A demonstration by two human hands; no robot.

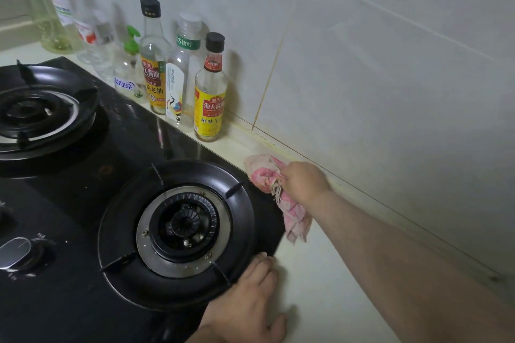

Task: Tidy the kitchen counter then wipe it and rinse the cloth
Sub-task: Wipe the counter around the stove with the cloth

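Tiled kitchen corner: wiping the counter [320,273] strip along the wall [390,78], right hand [302,179] fingers clenching a pink cloth [264,175] bunched just ahead of them; bracing with left hand [248,301], fingers flat, tips touching the hob [83,203] corner. Apparently done tidying, judging by bottles [209,92] lined up beyond the fingertips; rinsing not yet beginning.

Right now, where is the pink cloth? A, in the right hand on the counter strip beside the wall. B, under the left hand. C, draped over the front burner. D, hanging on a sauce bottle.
A: the right hand grips the cloth on the counter between the stove and the wall; the left hand lies flat, holding nothing.
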